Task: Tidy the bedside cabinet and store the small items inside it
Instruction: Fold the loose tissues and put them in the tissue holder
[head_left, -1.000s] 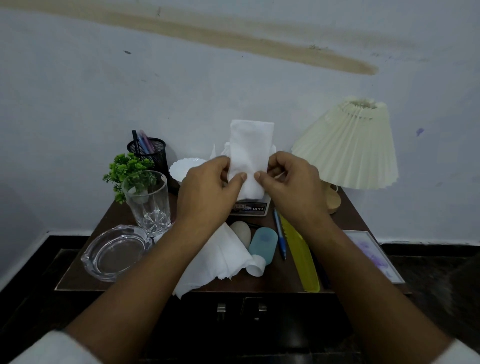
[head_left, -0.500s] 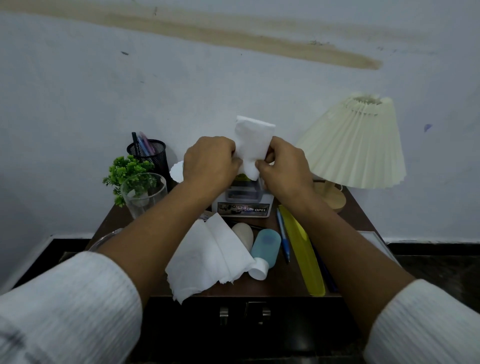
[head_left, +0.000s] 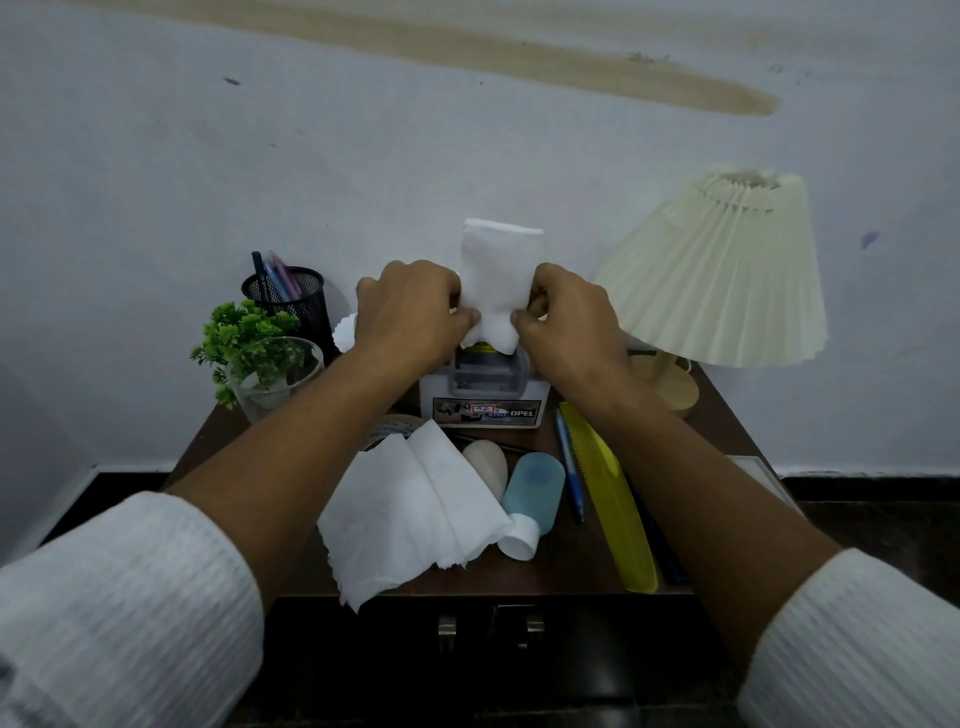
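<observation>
Fingers of left hand (head_left: 410, 306) and right hand (head_left: 571, 322) clamp folded tissue (head_left: 500, 270) above white box (head_left: 485, 410). Loose tissue (head_left: 410, 519) overhangs bedside cabinet (head_left: 571, 566) front edge; yellow comb (head_left: 608, 499) reaches it.

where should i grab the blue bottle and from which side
Take the blue bottle by its body, from above, fingers across its width: it lies flat, white cap toward the front edge next to the tissue, pen close on its right.

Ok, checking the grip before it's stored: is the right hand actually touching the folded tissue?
Touching. The head view shows the right hand pinching the right edge of the folded tissue, with no gap between them.
</observation>
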